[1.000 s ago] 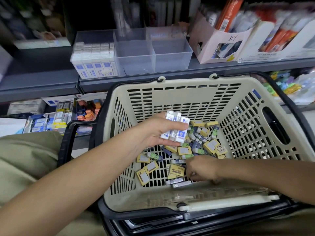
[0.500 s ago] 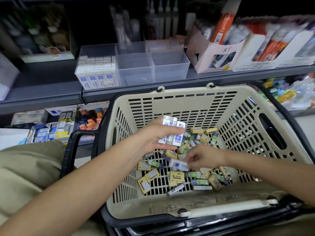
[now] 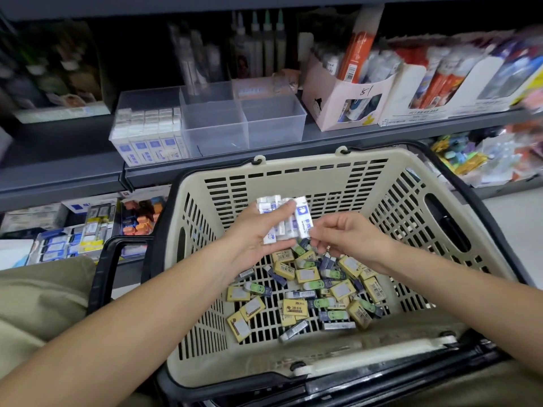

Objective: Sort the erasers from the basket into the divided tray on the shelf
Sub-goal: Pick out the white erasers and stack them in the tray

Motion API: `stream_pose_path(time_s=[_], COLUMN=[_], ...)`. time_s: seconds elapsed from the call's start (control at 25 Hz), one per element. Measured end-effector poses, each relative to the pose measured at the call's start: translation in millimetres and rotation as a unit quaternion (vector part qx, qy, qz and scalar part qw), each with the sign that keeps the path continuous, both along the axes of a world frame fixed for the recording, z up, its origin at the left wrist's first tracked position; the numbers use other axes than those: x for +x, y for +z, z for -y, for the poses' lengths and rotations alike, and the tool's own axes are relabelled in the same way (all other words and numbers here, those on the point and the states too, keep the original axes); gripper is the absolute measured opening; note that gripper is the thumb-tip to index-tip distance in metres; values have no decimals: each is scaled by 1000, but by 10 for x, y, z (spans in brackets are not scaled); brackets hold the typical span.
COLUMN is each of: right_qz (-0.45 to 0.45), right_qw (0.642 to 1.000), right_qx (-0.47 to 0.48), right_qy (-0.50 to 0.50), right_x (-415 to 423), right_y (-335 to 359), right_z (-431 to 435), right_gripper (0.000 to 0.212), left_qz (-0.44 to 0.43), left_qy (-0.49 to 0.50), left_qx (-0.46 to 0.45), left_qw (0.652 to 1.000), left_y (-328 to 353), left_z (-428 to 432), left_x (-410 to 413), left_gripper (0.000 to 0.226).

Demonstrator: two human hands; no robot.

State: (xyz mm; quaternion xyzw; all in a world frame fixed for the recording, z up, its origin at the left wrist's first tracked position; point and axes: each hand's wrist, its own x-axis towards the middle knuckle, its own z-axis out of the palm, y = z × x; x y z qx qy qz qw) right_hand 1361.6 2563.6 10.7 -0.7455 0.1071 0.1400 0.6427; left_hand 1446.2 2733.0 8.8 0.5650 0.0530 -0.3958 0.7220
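Erasers [image 3: 301, 218], white, small, probably light and slick-sleeved, sit stacked in the left grip [image 3: 252, 233], clenched around their long sides above the basket [image 3: 293, 167] middle; the right grip [image 3: 349, 239] pinches one's lower end.

white erasers [image 3: 300, 221] bunched above basket [image 3: 293, 168] | tray [image 3: 273, 124] left compartment filled

Shelf packs [image 3: 470, 74] blurred, erasers [image 3: 293, 308] — print unreadable

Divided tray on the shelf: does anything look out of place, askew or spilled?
Nothing stands out. The divided tray sits square on the shelf, and the white erasers in its left compartment stand in tidy rows, none tipped or fallen outside.
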Motion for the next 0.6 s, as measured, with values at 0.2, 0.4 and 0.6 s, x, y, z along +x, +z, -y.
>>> stream_pose_path(time_s=[0.2, 0.4, 0.6], right_qz=[20, 39, 62], right_qw=[991, 982, 982], right_qx=[-109, -152, -142], right_qy=[69, 105, 109], right_x=[-2, -31, 5], right_y=[-14, -28, -43], right_z=[3, -43, -24], right_gripper=[15, 18, 30], left_qz=[22, 27, 26], left_qy=[-85, -122, -147], left_qx=[47, 60, 42], left_qw=[995, 990, 988], left_y=[9, -8, 7], left_z=[20, 65, 75], left_x=[-34, -95, -132], left_gripper=[50, 35, 28])
